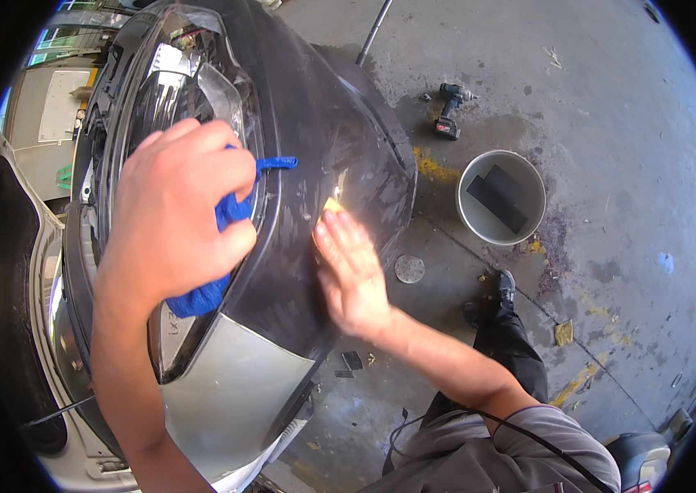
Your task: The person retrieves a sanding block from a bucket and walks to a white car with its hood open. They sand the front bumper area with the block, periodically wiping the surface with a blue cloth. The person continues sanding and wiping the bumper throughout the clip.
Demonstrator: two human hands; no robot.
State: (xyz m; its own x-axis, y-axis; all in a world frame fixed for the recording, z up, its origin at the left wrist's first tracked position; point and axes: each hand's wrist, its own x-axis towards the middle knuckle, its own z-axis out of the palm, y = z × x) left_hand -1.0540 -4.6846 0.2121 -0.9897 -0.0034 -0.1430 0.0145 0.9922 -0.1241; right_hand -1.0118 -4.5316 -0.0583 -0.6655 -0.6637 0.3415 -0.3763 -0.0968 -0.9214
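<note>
My left hand (181, 203) is closed around a crumpled blue cloth (200, 299) above the car's headlight (166, 92). My right hand (351, 265) lies with its fingers stretched out on the dark, unpainted-looking bumper (280, 265) and presses a yellowish sanding pad or folded sandpaper (332, 204) against it. Most of that pad is hidden under the fingers. Pale smears and a light streak show on the bumper about the pad. The silver fender (231, 370) meets the dark bumper below the headlight.
On the concrete floor stand a bucket (464, 212) holding dark flat sheets and, beyond it, a cordless impact wrench (448, 111). A perforated sanding disc (409, 269), dark scraps (352, 360) and a yellowish square (564, 333) lie nearby. An open car panel (46, 234) is at the left.
</note>
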